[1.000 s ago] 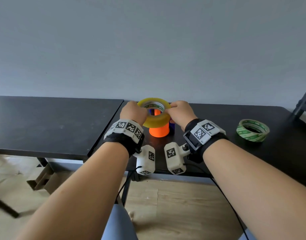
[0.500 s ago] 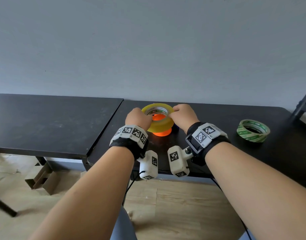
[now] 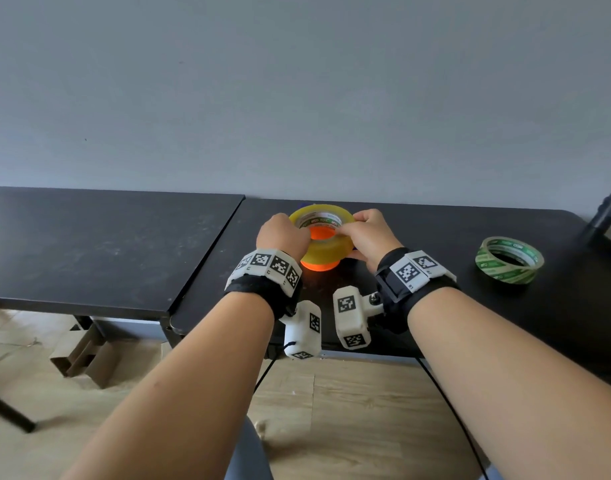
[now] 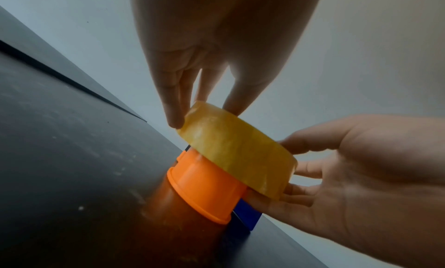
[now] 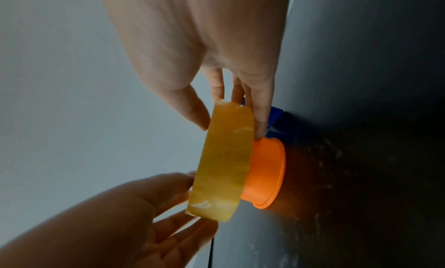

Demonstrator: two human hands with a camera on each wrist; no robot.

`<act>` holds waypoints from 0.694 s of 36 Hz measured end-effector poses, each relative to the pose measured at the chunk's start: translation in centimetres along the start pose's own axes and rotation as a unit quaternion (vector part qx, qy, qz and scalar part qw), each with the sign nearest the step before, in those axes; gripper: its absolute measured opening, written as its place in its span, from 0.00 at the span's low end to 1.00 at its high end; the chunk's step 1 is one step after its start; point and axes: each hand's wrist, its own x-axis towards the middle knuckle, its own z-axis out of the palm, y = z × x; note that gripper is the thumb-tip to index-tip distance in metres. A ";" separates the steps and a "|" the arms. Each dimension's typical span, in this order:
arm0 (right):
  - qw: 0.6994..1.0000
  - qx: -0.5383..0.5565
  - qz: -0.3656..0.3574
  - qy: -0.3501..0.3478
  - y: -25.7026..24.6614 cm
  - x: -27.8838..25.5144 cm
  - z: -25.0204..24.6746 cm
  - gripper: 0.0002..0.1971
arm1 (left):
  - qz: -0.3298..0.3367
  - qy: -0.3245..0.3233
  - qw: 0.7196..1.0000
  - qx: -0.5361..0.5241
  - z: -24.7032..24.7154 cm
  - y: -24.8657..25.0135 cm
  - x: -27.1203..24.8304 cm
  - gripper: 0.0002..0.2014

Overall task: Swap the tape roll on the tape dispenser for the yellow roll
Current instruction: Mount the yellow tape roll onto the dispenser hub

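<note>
The yellow tape roll [image 3: 326, 251] sits tilted and partway down over the orange hub of the tape dispenser [image 3: 318, 266] at the back of the black table. My left hand [image 3: 283, 233] pinches the roll's left rim between thumb and fingers [image 4: 174, 110]. On the right rim, my right hand [image 3: 363, 233] pinches it too, thumb on top and fingers [image 5: 261, 118] underneath. In the wrist views the roll [image 4: 238, 152] covers the upper part of the hub [image 4: 204, 188], and a blue part of the dispenser [image 4: 248, 215] shows behind it. The old green-printed roll [image 3: 508, 259] lies flat to the right.
The black table [image 3: 435, 237] meets a second black table [image 3: 89, 244] on the left, and a grey wall stands right behind the dispenser. A dark frame [image 3: 608, 209] is at the far right. Below are wooden floor and a cardboard piece [image 3: 86, 355].
Both hands have lowered the yellow roll further down over the orange hub. Less of the hub shows beneath the roll than a second ago.
</note>
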 end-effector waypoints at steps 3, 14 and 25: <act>1.000 -0.011 -0.006 0.007 0.3 0.4 0.0 0.17 | 0.007 0.000 1.000 0.006 0.1 0.0 0.1 0.13; 0.965 -0.248 -0.085 0.022 1.0 0.9 0.2 0.07 | -0.012 -0.044 0.999 0.028 0.9 -0.8 0.2 0.13; 0.935 -0.306 -0.159 0.082 1.2 0.1 -0.3 0.15 | -0.014 -0.059 0.997 0.053 0.6 -0.7 0.0 0.23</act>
